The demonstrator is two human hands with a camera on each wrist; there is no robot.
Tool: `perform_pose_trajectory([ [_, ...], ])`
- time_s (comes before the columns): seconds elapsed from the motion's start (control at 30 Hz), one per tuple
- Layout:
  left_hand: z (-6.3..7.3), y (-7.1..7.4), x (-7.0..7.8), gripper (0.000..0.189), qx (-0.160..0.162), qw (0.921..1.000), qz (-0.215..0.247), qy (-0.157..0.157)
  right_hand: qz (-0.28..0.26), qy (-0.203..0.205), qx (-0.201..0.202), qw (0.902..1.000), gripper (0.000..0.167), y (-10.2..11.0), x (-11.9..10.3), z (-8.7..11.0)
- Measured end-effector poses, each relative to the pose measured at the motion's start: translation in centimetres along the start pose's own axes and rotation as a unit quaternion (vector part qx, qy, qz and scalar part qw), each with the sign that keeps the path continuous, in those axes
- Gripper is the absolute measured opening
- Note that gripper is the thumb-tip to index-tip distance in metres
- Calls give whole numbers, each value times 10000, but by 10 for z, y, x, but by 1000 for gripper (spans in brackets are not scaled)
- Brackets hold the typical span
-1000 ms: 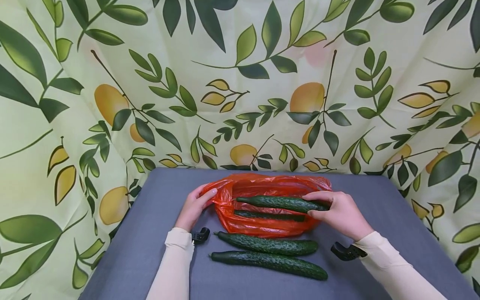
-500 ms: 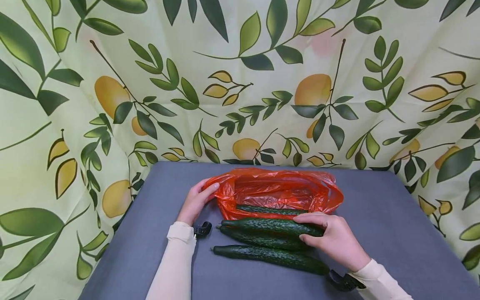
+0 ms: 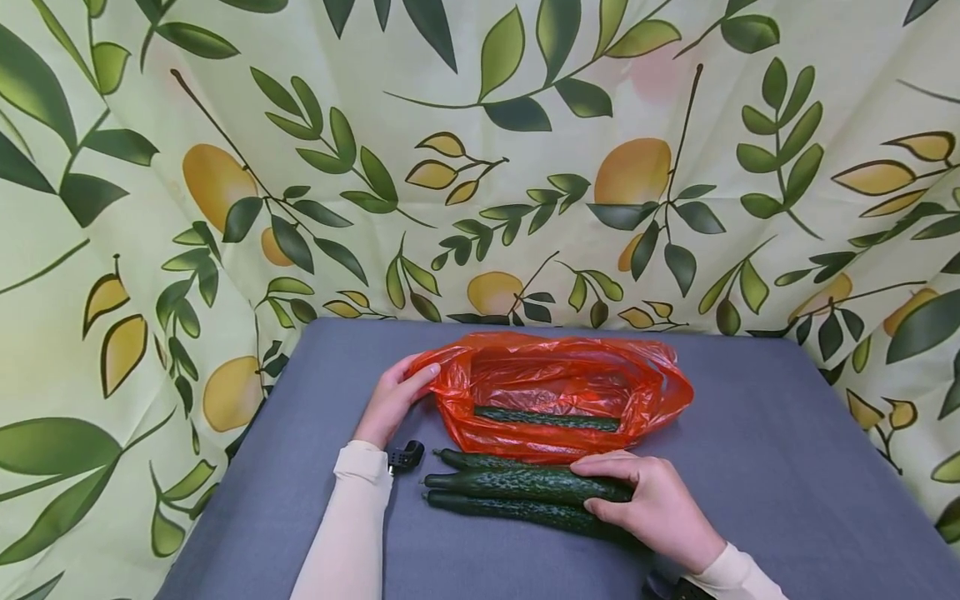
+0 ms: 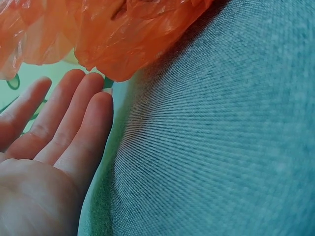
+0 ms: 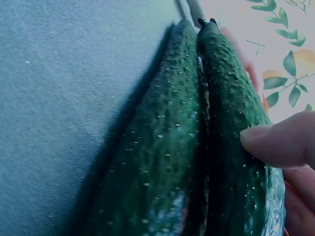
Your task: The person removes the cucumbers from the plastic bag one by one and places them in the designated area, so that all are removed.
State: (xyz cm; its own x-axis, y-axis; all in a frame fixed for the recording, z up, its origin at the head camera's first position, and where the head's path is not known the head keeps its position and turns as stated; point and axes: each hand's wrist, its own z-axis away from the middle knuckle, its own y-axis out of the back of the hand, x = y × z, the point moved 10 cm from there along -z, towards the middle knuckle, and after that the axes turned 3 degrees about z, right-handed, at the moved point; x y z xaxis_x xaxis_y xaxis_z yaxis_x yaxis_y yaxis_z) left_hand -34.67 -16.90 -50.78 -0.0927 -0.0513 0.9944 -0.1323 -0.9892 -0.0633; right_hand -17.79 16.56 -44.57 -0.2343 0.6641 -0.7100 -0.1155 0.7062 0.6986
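A red plastic bag (image 3: 555,375) lies on its side with its mouth facing me, and one cucumber (image 3: 547,418) shows inside. My left hand (image 3: 390,407) touches the bag's left end; its fingers (image 4: 69,113) look straight in the left wrist view, tips at the plastic. My right hand (image 3: 656,504) grips the right end of a cucumber (image 3: 510,482) between thumb and fingers. That cucumber lies between two others in front of the bag: one behind it (image 3: 468,458), partly covered, and a nearer cucumber (image 5: 147,147) right alongside, its right end hidden by the hand.
A grey cloth-covered table (image 3: 465,567) carries everything. Leaf-and-fruit patterned fabric (image 3: 480,208) hangs around its back and sides. Dark wrist cameras (image 3: 407,457) sit at both cuffs.
My right hand has brought the cucumber out of the bag's mouth, toward me, and down between the two in front. The left hand stays at the bag. The head view has tilted slightly down.
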Motion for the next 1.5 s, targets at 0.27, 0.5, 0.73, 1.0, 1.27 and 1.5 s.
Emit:
perform_pose_trajectory([
  [0.27, 1, 5, -1, 48, 42, 9999, -136, 19, -133, 93, 16, 9999, 40, -7, 3, 3],
  [0.5, 2, 6, 2, 50, 26, 9997, -252, 7, -136, 239, -316, 9991, 40, -11, -1, -1],
  [0.73, 2, 8, 1, 49, 71, 9997, -234, 21, 82, 413, -495, 9979, 32, -1, -14, -19],
  [1.0, 2, 8, 1, 48, 99, 9996, -275, -13, 253, 293, -375, 9985, 26, 32, -13, -79],
  [1.27, 0, 0, -2, 51, -8, 9995, -301, 54, 164, -108, -1078, 9940, 26, 16, 30, -114],
  [1.5, -1, 0, -3, 48, 7, 9994, -347, -5, 39, -269, -1377, 9901, 33, 2, 48, -110],
])
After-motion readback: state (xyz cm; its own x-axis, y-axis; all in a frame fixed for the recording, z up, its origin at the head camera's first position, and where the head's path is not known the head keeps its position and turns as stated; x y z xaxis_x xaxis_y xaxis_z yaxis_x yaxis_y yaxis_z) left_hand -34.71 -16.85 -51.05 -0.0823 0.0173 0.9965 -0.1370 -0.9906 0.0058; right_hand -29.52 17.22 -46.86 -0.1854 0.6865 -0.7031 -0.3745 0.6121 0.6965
